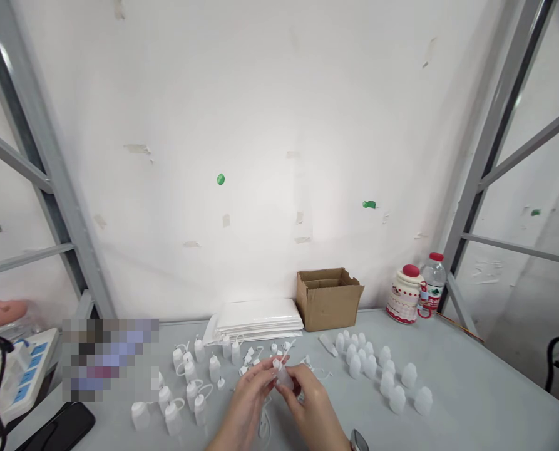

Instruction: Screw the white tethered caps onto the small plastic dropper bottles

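Note:
Both my hands meet at the bottom centre over a grey table (pixel 471 388). My left hand (pixel 248 401) and my right hand (pixel 310 404) pinch one small white plastic bottle (pixel 283 374) between their fingertips, its thin white tether sticking up. Several white bottles with looped tethered caps (pixel 192 376) stand and lie to the left of my hands. On the right stands a group of several white capped bottles (pixel 382 373).
A stack of white flat bags (pixel 255 319) and an open cardboard box (pixel 328 297) sit against the white wall. A red-topped jar (pixel 405 293) and a water bottle (pixel 433 275) stand at the back right. A black phone (pixel 56 429) and a power strip (pixel 23 369) lie at the left.

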